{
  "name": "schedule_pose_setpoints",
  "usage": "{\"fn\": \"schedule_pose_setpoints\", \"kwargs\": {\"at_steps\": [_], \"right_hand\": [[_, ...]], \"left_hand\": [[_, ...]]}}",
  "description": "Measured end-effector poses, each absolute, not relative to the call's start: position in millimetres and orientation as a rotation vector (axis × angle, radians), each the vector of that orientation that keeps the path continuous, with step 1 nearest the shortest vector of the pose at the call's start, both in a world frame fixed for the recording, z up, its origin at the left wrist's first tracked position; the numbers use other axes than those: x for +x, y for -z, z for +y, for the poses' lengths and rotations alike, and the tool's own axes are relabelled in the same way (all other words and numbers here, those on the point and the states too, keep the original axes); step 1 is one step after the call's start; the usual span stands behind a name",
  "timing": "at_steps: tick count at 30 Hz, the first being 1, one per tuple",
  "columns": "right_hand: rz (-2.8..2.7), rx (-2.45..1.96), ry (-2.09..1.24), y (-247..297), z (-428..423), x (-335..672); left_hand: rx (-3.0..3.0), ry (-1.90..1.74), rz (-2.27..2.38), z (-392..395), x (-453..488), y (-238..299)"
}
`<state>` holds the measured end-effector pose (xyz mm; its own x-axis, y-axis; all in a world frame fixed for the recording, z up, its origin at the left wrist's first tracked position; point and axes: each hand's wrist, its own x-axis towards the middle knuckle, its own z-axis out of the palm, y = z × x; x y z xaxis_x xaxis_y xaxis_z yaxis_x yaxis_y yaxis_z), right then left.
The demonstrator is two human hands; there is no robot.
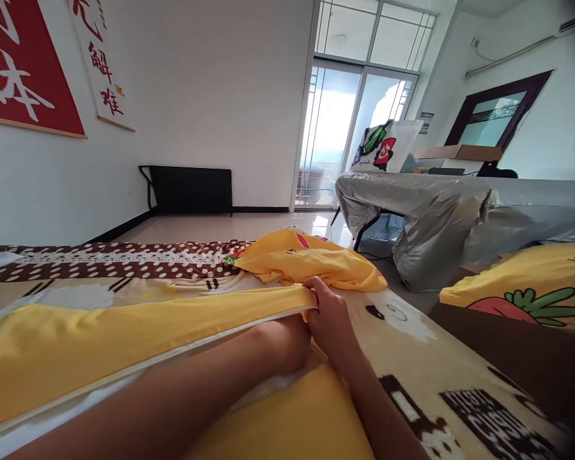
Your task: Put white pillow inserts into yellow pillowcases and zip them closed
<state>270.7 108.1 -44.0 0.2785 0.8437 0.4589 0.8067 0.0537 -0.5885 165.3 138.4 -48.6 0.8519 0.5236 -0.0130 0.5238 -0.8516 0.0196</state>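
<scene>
1. Cannot see the fingertips of the left hand (pixel 287 338), tucked under the upper flap of a smooth yellow fabric cover (pixel 148 326) with a pale edge; cannot tell whether spread or pressed together.
2. Cut off at left by the view's border; whitish beneath the flap, hard to make out.
3. Lying over a beige-and-brown patterned plush blanket (pixel 426 367), long axis left to right, edge climbing toward the right hand (pixel 333 316).
4. Pinching the flap's right end with the right fingers, forearm slanting up from lower right.
5. Reaching from lower left with the left forearm, wrist bent.
6. Just beyond, a crumpled yellow printed fabric bundle (pixel 311 255).
</scene>
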Motion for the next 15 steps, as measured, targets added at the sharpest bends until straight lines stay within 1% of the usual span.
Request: {"fn": "schedule_pose_setpoints", "kwargs": {"at_steps": [3,6,8,10,13,15], "right_hand": [[-1.464,-1.576,-0.207,55,125,278],[-1.448,-1.526,-0.305,62,136,280],[-1.44,-1.502,-0.353,63,139,278],[-1.434,-1.479,-0.371,62,136,275],[-1.489,-1.435,-0.347,58,124,267],[-1.535,-1.417,-0.319,55,115,262]], "left_hand": [[2.937,0.035,0.941,148,171,66],[2.834,-0.067,1.135,156,165,78],[2.826,-0.147,1.183,155,160,76],[2.897,-0.142,1.118,144,153,66],[3.202,-0.14,0.884,112,134,52],[3.354,-0.409,0.671,87,116,50]]}}
